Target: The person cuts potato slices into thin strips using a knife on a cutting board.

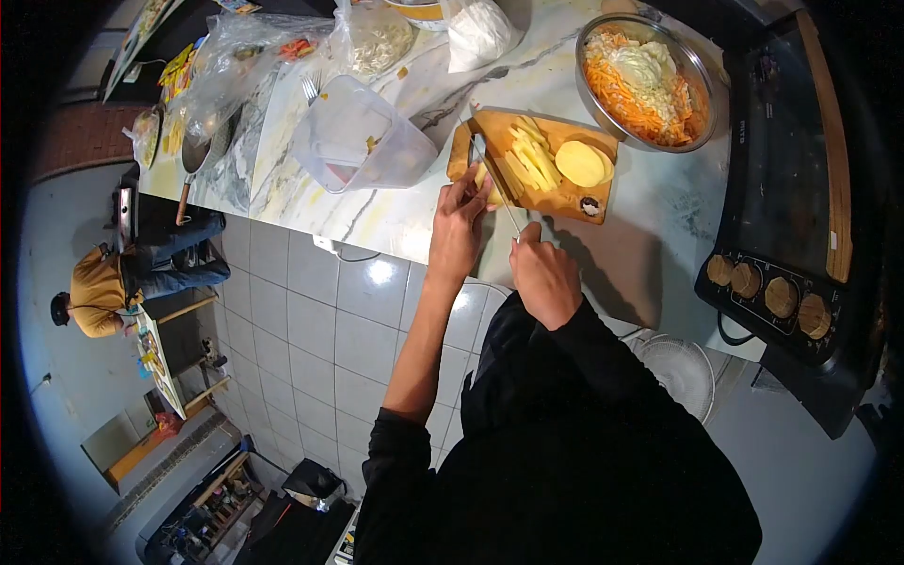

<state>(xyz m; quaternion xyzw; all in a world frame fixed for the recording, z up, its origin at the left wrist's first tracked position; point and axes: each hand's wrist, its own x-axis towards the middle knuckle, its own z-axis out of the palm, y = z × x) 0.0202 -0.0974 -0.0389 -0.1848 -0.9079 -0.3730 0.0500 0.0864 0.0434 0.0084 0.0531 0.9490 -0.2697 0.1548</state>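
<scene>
A wooden cutting board (563, 204) lies near the counter's front edge. My right hand (546, 275) is closed around the handle of a knife (499, 182), whose blade slants across the board's left part. On the left of the blade, my left hand (460, 215) has its fingers bent and pressed on a pale yellow potato piece (481, 176), mostly hidden by the fingers. Cut potato sticks (531, 158) are piled in the middle of the board. Round potato slices (580, 165) lie stacked on its right side.
A metal bowl (708, 132) of shredded carrot (617, 87) stands behind right, beside a black toaster oven (767, 179). Left of the board is a clear plastic container (400, 151); plastic bags (247, 58) and a pan (196, 155) lie beyond. Another person (99, 292) stands far left.
</scene>
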